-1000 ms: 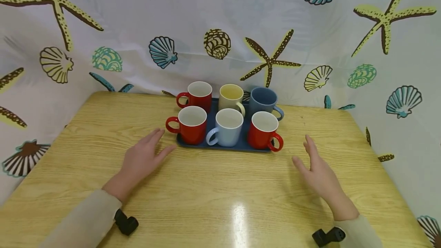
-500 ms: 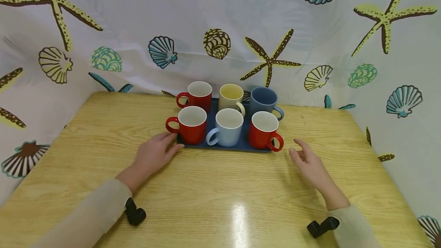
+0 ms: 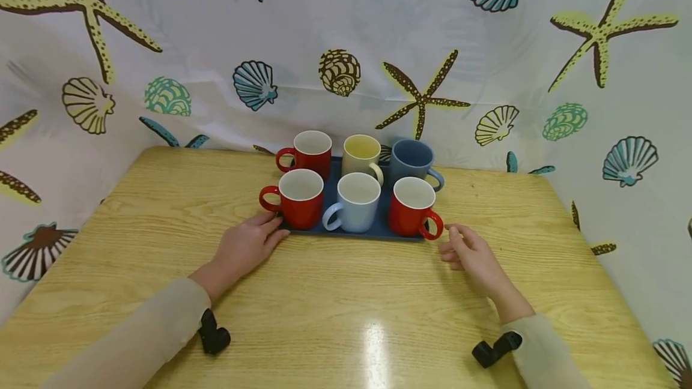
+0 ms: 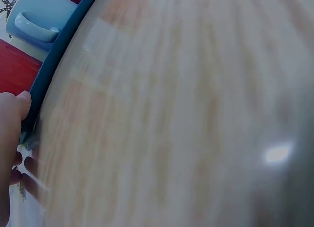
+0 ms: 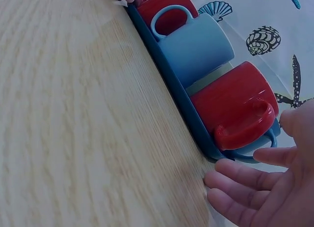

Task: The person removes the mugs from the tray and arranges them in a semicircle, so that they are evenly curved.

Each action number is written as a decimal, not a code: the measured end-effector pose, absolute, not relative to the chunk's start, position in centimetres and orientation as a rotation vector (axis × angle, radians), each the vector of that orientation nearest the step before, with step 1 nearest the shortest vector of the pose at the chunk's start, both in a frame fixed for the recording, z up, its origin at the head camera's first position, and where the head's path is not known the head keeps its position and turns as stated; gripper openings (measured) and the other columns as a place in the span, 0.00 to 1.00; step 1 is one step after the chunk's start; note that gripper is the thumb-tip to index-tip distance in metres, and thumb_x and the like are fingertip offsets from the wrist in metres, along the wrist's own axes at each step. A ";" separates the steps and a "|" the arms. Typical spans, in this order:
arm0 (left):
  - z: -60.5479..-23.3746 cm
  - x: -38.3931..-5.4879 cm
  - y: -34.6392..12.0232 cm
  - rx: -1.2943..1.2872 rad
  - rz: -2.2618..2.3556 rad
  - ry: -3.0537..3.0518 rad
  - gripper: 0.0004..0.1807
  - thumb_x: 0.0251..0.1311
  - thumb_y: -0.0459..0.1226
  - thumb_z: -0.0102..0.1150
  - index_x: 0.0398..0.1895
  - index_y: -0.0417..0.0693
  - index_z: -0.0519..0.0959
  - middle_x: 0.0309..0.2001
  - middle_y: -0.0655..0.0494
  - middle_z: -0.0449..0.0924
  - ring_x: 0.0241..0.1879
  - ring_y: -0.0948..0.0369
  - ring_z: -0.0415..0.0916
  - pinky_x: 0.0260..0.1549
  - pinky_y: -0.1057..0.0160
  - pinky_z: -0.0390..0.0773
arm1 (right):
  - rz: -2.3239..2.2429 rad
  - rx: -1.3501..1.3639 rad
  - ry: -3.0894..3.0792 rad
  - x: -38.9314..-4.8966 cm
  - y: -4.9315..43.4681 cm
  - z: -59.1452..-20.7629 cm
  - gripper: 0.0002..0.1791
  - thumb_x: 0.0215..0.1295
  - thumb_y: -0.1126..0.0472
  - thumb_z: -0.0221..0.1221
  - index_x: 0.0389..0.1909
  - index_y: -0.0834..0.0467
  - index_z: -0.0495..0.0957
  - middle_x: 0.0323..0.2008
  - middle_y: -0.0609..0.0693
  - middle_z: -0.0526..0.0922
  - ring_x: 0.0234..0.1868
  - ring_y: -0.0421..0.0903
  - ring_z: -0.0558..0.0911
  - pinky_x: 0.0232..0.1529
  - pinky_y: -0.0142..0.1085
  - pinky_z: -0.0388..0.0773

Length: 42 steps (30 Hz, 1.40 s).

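A dark blue tray (image 3: 357,233) carries two rows of mugs. Its front row has a red mug (image 3: 301,203), a light blue mug (image 3: 358,203) and another red mug (image 3: 408,212). Behind them stand a red mug (image 3: 315,152), a cream mug (image 3: 354,164) and a blue mug (image 3: 405,164). My left hand (image 3: 245,248) grips the tray's left front corner; the left wrist view has the thumb (image 4: 23,101) on the rim and fingers lower down outside it. My right hand (image 3: 478,263) is beside the right front corner, fingers loosely extended, holding nothing.
The tray sits toward the back of a light wooden table (image 3: 324,305). A white cloth (image 3: 216,23) printed with shells and starfish hangs close behind the mugs and along both sides.
My left hand has moved forward and right, from beside the tray onto its left corner. My right hand has come leftward to the right corner. The mugs have stayed put on the tray.
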<state>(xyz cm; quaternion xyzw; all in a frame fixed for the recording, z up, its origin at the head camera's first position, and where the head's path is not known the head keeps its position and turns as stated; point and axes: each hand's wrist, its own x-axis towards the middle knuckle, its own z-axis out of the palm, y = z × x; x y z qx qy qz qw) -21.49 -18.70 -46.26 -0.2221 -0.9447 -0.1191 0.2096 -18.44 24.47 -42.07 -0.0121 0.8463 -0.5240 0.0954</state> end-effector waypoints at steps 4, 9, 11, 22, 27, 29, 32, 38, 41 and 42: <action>-46.4 -21.4 -18.8 -0.630 -0.317 -2.619 0.21 0.58 0.46 0.61 0.48 0.41 0.81 0.50 0.44 0.79 0.47 0.49 0.78 0.39 0.47 0.78 | -1.629 -0.005 2.432 -18.7 24.2 -42.1 0.33 0.71 0.41 0.39 0.65 0.62 0.60 0.47 0.66 0.78 0.44 0.57 0.80 0.40 0.41 0.79; -46.7 -21.1 -18.8 -0.649 -0.295 -2.612 0.22 0.58 0.43 0.60 0.52 0.39 0.78 0.51 0.43 0.77 0.51 0.48 0.76 0.42 0.47 0.77 | -1.705 0.025 2.339 -19.0 23.8 -42.1 0.33 0.70 0.41 0.42 0.61 0.65 0.64 0.48 0.67 0.78 0.43 0.56 0.80 0.35 0.36 0.79; -46.8 -20.9 -18.8 -0.643 -0.297 -2.613 0.23 0.58 0.43 0.61 0.53 0.39 0.78 0.52 0.43 0.77 0.51 0.48 0.75 0.43 0.48 0.76 | -1.722 0.034 2.316 -19.1 23.5 -42.1 0.33 0.69 0.41 0.43 0.59 0.65 0.66 0.48 0.67 0.78 0.43 0.56 0.81 0.35 0.35 0.79; -47.2 -21.1 -18.5 -0.586 -0.316 -2.626 0.25 0.60 0.48 0.57 0.54 0.40 0.77 0.52 0.45 0.77 0.52 0.49 0.74 0.48 0.49 0.74 | -1.851 0.137 2.158 -20.1 22.6 -42.3 0.32 0.68 0.39 0.43 0.52 0.65 0.66 0.46 0.63 0.80 0.41 0.53 0.82 0.38 0.39 0.80; -47.2 -21.0 -18.4 -0.586 -0.310 -2.605 0.24 0.59 0.47 0.58 0.54 0.40 0.77 0.51 0.44 0.78 0.52 0.49 0.75 0.48 0.49 0.74 | -1.926 0.192 2.061 -20.2 22.2 -42.6 0.32 0.67 0.39 0.45 0.55 0.64 0.65 0.42 0.60 0.81 0.39 0.51 0.82 0.37 0.37 0.79; -47.2 -21.0 -18.4 -0.589 -0.302 -2.594 0.24 0.59 0.47 0.58 0.54 0.40 0.77 0.50 0.45 0.78 0.51 0.49 0.75 0.48 0.50 0.74 | -1.966 0.211 2.022 -20.2 22.0 -42.5 0.33 0.67 0.40 0.46 0.58 0.64 0.64 0.42 0.59 0.82 0.38 0.50 0.82 0.38 0.36 0.79; -47.2 -21.1 -18.5 -0.600 -0.301 -2.563 0.24 0.58 0.47 0.59 0.53 0.40 0.77 0.49 0.45 0.79 0.50 0.49 0.76 0.48 0.50 0.74 | -2.019 0.218 1.987 -20.1 21.9 -42.2 0.34 0.68 0.41 0.46 0.61 0.65 0.62 0.41 0.60 0.81 0.38 0.49 0.81 0.37 0.34 0.77; -47.4 -21.2 -18.6 -0.619 -0.312 -2.528 0.24 0.57 0.46 0.60 0.51 0.38 0.78 0.48 0.44 0.79 0.49 0.49 0.77 0.49 0.50 0.74 | -2.111 0.200 1.959 -19.8 21.8 -42.0 0.25 0.70 0.45 0.46 0.45 0.67 0.68 0.35 0.59 0.82 0.34 0.49 0.81 0.35 0.33 0.78; -47.3 -21.1 -18.5 -0.624 -0.323 -2.520 0.24 0.57 0.45 0.61 0.51 0.38 0.78 0.48 0.44 0.79 0.48 0.49 0.77 0.48 0.50 0.74 | -2.139 0.162 1.946 -19.6 21.8 -42.0 0.21 0.69 0.46 0.48 0.37 0.63 0.69 0.34 0.57 0.82 0.33 0.48 0.80 0.36 0.34 0.78; -47.3 -21.1 -18.5 -0.627 -0.327 -2.511 0.23 0.56 0.45 0.61 0.50 0.38 0.79 0.47 0.44 0.80 0.48 0.49 0.77 0.48 0.50 0.74 | -2.147 0.148 1.944 -19.5 21.9 -42.0 0.21 0.69 0.46 0.48 0.36 0.63 0.69 0.34 0.57 0.82 0.33 0.48 0.80 0.37 0.34 0.78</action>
